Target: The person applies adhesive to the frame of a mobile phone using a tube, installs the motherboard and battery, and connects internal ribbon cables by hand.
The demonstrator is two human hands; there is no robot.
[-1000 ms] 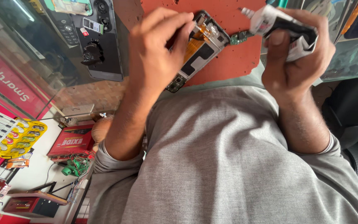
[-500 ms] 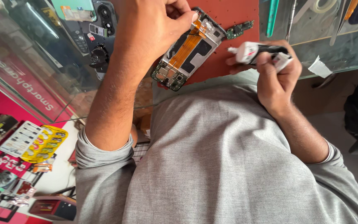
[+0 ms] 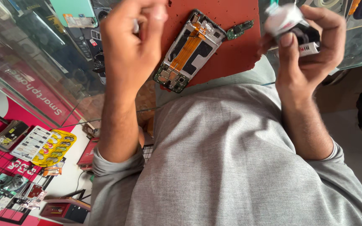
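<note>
Clasped in the right hand (image 3: 311,42), at the upper right of the view, is a small white-and-black tube-like container (image 3: 292,23) with a white tip; the thumb presses across its front and the fingers curl round behind it. Motion blur hides its finer details. It is held in the air just right of a red-orange work mat (image 3: 231,50), near the mat's edge and apart from the things lying on it.

On that mat lies an opened smartphone frame (image 3: 189,52), back side up and tilted on a diagonal, showing a silver metal chassis, black patches, an orange ribbon cable along its middle and a green circuit strip at its lower end. Neither hand touches it. Just beyond its upper corner sits a small separate green circuit board (image 3: 239,30).

Raised at the upper left is the left hand (image 3: 133,39), blurred, with its fingers curled together in a loose fist above the mat; whether it pinches anything cannot be told.

Below the hands is the person's grey shirt (image 3: 231,167). Left of the mat runs a glass counter (image 3: 34,79) with dark devices beneath it. Farther down at the left, a yellow card of small parts (image 3: 55,147) lies among other packets on a pink surface.
</note>
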